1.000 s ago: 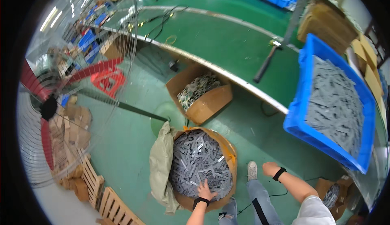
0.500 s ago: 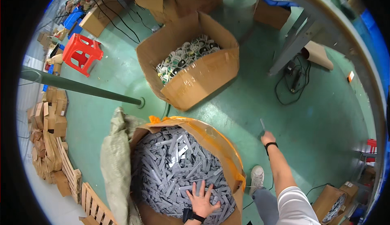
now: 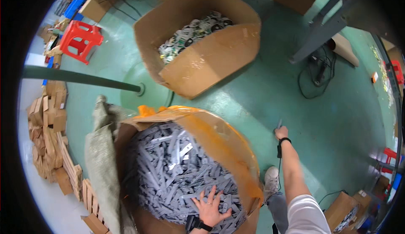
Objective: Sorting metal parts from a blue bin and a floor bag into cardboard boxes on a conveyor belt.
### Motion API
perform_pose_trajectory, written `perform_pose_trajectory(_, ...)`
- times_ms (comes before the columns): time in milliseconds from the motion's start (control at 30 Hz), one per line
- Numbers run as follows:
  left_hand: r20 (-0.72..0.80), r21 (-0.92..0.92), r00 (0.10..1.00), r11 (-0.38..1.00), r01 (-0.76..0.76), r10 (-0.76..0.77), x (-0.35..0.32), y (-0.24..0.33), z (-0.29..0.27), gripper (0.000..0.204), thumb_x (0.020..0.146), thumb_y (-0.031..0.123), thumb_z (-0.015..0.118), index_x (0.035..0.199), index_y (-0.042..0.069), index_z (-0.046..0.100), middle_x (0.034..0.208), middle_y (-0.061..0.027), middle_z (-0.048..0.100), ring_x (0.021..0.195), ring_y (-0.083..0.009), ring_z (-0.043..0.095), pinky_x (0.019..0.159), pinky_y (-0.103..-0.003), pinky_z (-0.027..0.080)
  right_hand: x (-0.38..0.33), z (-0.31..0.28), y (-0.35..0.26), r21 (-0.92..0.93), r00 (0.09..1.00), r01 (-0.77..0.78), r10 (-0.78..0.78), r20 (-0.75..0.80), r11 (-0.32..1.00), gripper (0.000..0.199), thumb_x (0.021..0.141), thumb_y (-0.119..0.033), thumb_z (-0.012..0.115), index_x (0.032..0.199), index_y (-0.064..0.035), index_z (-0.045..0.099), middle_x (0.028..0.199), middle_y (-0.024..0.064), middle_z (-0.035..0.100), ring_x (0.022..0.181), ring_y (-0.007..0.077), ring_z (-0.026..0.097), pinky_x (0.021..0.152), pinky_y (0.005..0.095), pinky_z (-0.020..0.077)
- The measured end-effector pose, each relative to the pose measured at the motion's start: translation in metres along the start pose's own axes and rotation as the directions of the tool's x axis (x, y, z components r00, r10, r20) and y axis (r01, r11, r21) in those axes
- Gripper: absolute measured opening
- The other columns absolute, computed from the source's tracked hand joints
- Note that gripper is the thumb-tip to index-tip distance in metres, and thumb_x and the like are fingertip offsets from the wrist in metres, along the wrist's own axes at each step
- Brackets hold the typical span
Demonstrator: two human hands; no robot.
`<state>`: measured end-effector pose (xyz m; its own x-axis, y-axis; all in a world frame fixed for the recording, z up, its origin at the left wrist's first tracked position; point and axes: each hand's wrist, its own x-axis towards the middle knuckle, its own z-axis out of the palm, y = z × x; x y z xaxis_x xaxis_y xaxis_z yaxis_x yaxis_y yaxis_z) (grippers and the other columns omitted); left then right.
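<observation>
A large cardboard box edged with orange tape is filled with long grey plastic pieces. My left hand, with a black watch at the wrist, lies on the pieces near the box's close side, its fingers spread. Over the green floor to the right of the box, my right hand is closed on a slim grey plastic piece that sticks out past the fingers. It looks like those in the box. A black band circles the right wrist.
Ahead stands another cardboard box with small white and green parts. A pale woven sack hangs over the near box's left side. Also around are a green pole, a red stool, a grey table leg and black cables.
The far box and pole sit higher in the picture, and the near box appears larger. My right hand has shifted slightly up and right with the plastic piece; my left hand stays on the pile.
</observation>
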<state>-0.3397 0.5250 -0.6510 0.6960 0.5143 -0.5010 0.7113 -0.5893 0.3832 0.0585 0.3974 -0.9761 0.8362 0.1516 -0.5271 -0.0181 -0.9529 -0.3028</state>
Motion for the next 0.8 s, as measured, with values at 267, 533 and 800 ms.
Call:
perform_pose_trajectory(267, -0.036, -0.161, 0.991, 0.980, 0.119, -0.127, -0.014, 0.013, -0.073, 0.062, 0.065, 0.047, 0.065, 0.118, 0.017, 0.050, 0.129, -0.0145, 0.037, 0.110, -0.0357, 0.040, 0.090, -0.053, 0.031, -0.238, -0.202, -0.171, 0.631, 0.851, 0.460, -0.513, -0.113, 0.625, 0.014, 0.087, -0.012, 0.048, 0.076, -0.0034, 0.048, 0.064, -0.0036, 0.040, 0.057, 0.0047, 0.036, 0.049, 0.0210, 0.0301)
perform_pose_trajectory(533, -0.417, -0.179, 0.709, 0.816, 0.550, -0.569, -0.012, -0.154, -0.123, 0.073, 0.076, 0.045, 0.055, 0.126, -0.002, 0.033, 0.127, -0.0246, 0.038, 0.116, -0.0384, 0.036, 0.097, -0.042, 0.029, -0.403, -0.272, -0.306, 0.202, 0.118, 0.935, -0.794, 0.596, 0.291, 0.023, 0.077, -0.022, 0.060, 0.079, 0.0002, 0.054, 0.074, 0.0150, 0.055, 0.069, 0.0319, 0.055, 0.061, 0.0387, 0.0455)
perform_pose_trajectory(800, 0.018, -0.486, 0.813, 0.705, 0.516, -0.582, 0.005, -0.178, -0.120, 0.100, 0.062, 0.064, 0.057, 0.135, 0.005, 0.022, 0.137, -0.0188, 0.028, 0.128, -0.0309, 0.024, 0.105, -0.036, 0.020, -0.379, -0.085, -0.343, -0.388, 0.543, 0.831, -0.734, 0.409, 0.398, 0.052, 0.069, -0.046, 0.060, 0.105, -0.0088, 0.056, 0.110, 0.0098, 0.052, 0.108, 0.0247, 0.045, 0.088, 0.0529, 0.0344)
